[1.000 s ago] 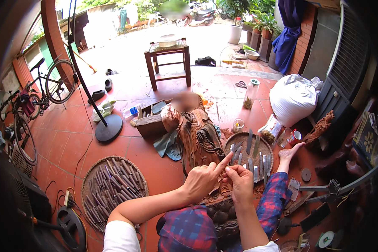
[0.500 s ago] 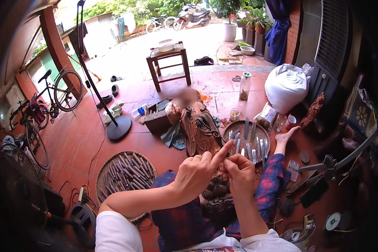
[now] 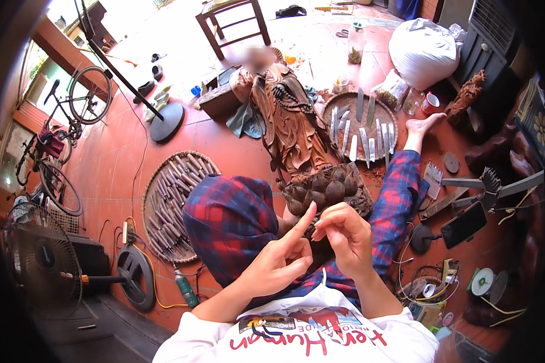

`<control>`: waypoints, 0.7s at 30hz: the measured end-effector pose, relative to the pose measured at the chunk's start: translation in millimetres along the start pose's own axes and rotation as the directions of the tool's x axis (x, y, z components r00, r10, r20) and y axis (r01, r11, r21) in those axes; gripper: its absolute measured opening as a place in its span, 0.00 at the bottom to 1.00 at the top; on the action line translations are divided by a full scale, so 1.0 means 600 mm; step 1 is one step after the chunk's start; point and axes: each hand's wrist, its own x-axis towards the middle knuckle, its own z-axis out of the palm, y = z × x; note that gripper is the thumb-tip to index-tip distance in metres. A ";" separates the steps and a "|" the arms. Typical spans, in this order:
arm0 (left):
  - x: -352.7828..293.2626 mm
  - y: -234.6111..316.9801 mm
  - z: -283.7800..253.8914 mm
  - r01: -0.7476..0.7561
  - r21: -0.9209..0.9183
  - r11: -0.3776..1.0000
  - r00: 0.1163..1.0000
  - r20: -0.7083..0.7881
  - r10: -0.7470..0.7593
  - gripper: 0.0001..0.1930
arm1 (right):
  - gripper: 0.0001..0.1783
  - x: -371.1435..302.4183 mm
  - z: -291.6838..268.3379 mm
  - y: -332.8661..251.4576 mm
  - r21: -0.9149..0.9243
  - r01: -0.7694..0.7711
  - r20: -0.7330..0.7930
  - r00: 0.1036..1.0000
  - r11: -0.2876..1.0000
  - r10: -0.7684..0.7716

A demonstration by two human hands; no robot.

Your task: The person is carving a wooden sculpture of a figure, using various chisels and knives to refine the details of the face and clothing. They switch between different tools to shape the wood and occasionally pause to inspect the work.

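Observation:
My left hand (image 3: 283,257) is held over my lap with its index finger stretched out. Its other fingers are loosely curled and nothing shows in them. Close beside that fingertip, my right hand (image 3: 346,237) has thumb and index pinched together; anything between them is too small to make out. Beyond my hands, between my legs, lies a carved wooden statue (image 3: 293,142) of a robed figure, its head end away from me. The statue's base (image 3: 335,192), nearest my hands, carries dark rounded bumps.
A round wicker tray (image 3: 210,167) at left holds many wooden-handled tools. Another wicker tray (image 3: 361,98) at right holds metal blades. A fan (image 3: 44,257) and a green power tool (image 3: 185,289) are at lower left, a phone on a stand (image 3: 464,225) at right, and a lamp base (image 3: 168,123) at far left.
The view has tilted downward, showing more of my lap and shirt. My hands have lowered toward my body, and my right hand has come slightly away from the left index finger.

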 end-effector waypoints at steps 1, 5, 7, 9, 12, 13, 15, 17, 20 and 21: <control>0.002 0.000 0.000 0.005 0.034 0.999 1.000 0.007 -0.005 0.45 | 0.07 0.002 -0.002 -0.002 -0.020 0.020 0.020 1.000 1.000 -0.019; 0.003 0.006 0.002 0.012 0.227 0.974 1.000 0.004 -0.013 0.44 | 0.07 0.005 -0.001 -0.001 -0.095 0.109 0.051 0.993 0.989 -0.105; 0.005 0.008 0.002 0.023 0.277 0.961 1.000 -0.006 -0.022 0.44 | 0.08 0.004 0.000 0.000 -0.150 0.133 0.061 0.990 0.980 -0.125; 0.009 0.006 0.003 0.043 0.288 0.957 0.999 -0.019 -0.039 0.43 | 0.08 0.006 0.000 -0.003 -0.218 0.147 0.068 0.988 0.965 -0.135; 0.012 -0.010 0.000 0.026 0.310 0.950 1.000 -0.012 -0.024 0.40 | 0.09 0.004 -0.002 0.000 -0.301 0.160 0.079 0.987 0.940 -0.143; 0.011 -0.014 -0.001 0.015 0.320 0.947 1.000 -0.008 -0.013 0.39 | 0.09 0.004 -0.002 0.001 -0.323 0.164 0.083 0.986 0.932 -0.145; 0.010 -0.017 0.001 0.020 0.308 0.951 1.000 -0.017 -0.016 0.38 | 0.08 0.003 -0.002 0.007 -0.317 0.162 0.082 0.986 0.935 -0.143; 0.011 -0.021 0.000 0.018 0.299 0.954 1.000 -0.011 -0.016 0.37 | 0.07 0.002 -0.002 0.010 -0.313 0.158 0.083 0.987 0.936 -0.139; 0.011 -0.026 -0.004 0.018 0.286 0.958 1.000 0.009 -0.022 0.37 | 0.06 0.003 -0.002 0.013 -0.302 0.136 0.092 0.989 0.944 -0.114; 0.011 -0.027 -0.004 0.027 0.279 0.960 0.999 0.011 -0.032 0.37 | 0.05 0.002 -0.002 0.016 -0.294 0.116 0.096 0.991 0.949 -0.092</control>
